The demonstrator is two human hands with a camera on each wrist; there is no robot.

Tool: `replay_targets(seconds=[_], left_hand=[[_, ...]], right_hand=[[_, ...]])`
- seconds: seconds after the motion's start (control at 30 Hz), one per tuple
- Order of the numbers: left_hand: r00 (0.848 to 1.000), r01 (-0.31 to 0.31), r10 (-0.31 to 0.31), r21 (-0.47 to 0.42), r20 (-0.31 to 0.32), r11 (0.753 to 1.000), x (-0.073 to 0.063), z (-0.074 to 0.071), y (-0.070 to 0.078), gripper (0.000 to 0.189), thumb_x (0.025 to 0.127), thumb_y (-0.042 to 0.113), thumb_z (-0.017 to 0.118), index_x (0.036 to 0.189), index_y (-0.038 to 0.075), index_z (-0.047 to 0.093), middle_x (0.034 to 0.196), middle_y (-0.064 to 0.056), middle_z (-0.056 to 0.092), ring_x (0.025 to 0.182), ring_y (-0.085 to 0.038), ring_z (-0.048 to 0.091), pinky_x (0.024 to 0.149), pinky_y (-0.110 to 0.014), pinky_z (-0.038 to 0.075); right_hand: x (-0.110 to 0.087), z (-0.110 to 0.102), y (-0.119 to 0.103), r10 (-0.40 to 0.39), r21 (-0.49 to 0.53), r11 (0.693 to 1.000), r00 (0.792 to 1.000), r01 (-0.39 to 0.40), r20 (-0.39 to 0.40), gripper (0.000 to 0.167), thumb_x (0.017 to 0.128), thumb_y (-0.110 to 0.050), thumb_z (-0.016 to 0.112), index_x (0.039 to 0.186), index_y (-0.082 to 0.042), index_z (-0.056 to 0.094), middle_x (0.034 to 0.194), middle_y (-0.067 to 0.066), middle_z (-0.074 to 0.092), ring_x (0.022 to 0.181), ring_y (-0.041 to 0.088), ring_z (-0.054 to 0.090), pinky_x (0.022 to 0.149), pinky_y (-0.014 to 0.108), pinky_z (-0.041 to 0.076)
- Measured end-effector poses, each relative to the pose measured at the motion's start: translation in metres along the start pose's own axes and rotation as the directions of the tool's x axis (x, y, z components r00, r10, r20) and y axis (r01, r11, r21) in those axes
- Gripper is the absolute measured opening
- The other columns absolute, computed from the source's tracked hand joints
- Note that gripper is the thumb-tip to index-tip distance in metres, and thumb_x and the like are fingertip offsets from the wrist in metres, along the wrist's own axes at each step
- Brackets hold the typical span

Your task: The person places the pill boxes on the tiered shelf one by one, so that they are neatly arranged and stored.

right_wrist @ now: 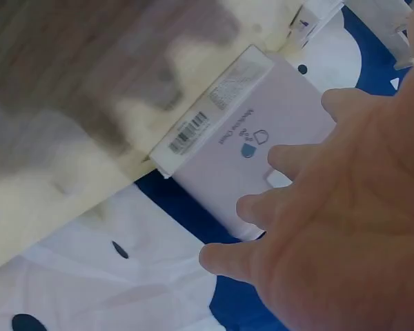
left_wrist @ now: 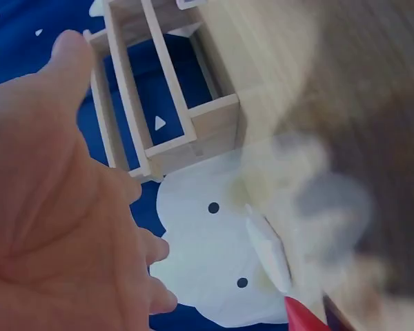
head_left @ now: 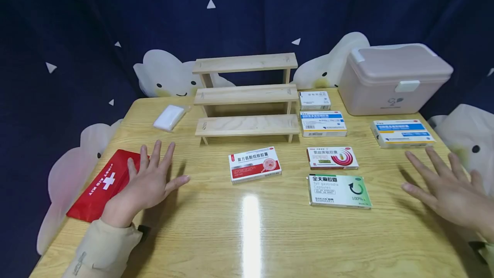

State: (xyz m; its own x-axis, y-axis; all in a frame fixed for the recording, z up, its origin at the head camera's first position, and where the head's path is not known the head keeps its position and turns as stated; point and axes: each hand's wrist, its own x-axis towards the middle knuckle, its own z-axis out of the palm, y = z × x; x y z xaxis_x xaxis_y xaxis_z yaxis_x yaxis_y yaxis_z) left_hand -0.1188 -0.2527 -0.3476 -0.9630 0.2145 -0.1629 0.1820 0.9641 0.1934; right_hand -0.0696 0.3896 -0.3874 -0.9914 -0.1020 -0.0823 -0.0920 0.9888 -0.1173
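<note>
My left hand (head_left: 144,183) hovers palm down with fingers spread, beside the red first aid kit pouch (head_left: 109,183), which it partly covers in the head view. On the right, my other hand (head_left: 449,185) is also spread above the table, nearest to a blue-and-white medicine box (head_left: 403,133). Both hands hold nothing. Between them lie a red-and-white capsule box (head_left: 255,164), a box with a pink arc design (head_left: 332,158) and a green-and-white capsule box (head_left: 339,191). Behind these are another blue-and-white box (head_left: 323,124) and a small white box (head_left: 315,100).
A three-tier wooden shelf (head_left: 247,125) stands at the table's back middle. The pink lidded medicine chest (head_left: 399,76) sits at the back right. A white plastic-wrapped packet (head_left: 170,117) lies left of the shelf. Dark blue curtain (head_left: 247,16) with cloud figures hangs behind the wooden table (head_left: 200,226).
</note>
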Motion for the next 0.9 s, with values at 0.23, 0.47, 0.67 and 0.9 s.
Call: replay_targets(seconds=[0.23,0.47,0.67,0.9], left_hand=[[0.999,-0.029,0.029,0.022,0.016,0.999,0.022,-0.019,0.010,0.091,0.093,0.058,0.059,0.158,0.009,0.019,0.157,-0.029,0.019,0.140,-0.057,0.010,0.104,-0.076,0.004],[0.999,0.033,-0.040,-0.307,-0.016,0.951,0.083,-0.038,0.008,0.059,0.104,0.037,0.050,0.144,-0.006,0.043,0.134,-0.028,0.054,0.120,-0.042,0.053,0.098,-0.055,0.042],[0.993,0.120,-0.093,-0.571,0.077,0.812,0.124,-0.028,-0.005,0.053,0.105,0.031,0.049,0.142,-0.007,0.045,0.119,-0.025,0.061,0.087,-0.029,0.066,0.083,-0.040,0.050],[0.991,0.137,-0.100,-0.682,0.095,0.719,0.144,-0.007,-0.009,0.047,0.102,0.029,0.055,0.135,-0.005,0.054,0.092,-0.015,0.064,0.075,-0.021,0.065,0.067,-0.029,0.049]], right_hand=[[0.005,-0.028,-0.023,-0.169,0.056,0.982,0.973,0.179,-0.156,0.084,0.098,-0.040,0.061,0.160,-0.024,0.007,0.160,0.028,0.001,0.140,0.057,-0.010,0.101,0.075,-0.009],[0.038,-0.065,-0.096,-0.365,0.088,0.915,0.900,0.394,-0.239,0.075,0.086,-0.032,0.079,0.150,-0.017,0.044,0.149,0.020,0.041,0.126,0.048,0.046,0.095,0.064,0.038],[0.076,-0.059,-0.160,-0.518,0.048,0.849,0.846,0.527,-0.122,0.060,0.091,-0.034,0.074,0.142,-0.009,0.054,0.140,0.014,0.053,0.124,0.036,0.053,0.095,0.057,0.044],[0.114,-0.037,-0.213,-0.602,0.021,0.798,0.798,0.602,0.028,0.063,0.087,-0.035,0.077,0.139,-0.006,0.056,0.135,0.015,0.057,0.120,0.033,0.057,0.097,0.050,0.046]])
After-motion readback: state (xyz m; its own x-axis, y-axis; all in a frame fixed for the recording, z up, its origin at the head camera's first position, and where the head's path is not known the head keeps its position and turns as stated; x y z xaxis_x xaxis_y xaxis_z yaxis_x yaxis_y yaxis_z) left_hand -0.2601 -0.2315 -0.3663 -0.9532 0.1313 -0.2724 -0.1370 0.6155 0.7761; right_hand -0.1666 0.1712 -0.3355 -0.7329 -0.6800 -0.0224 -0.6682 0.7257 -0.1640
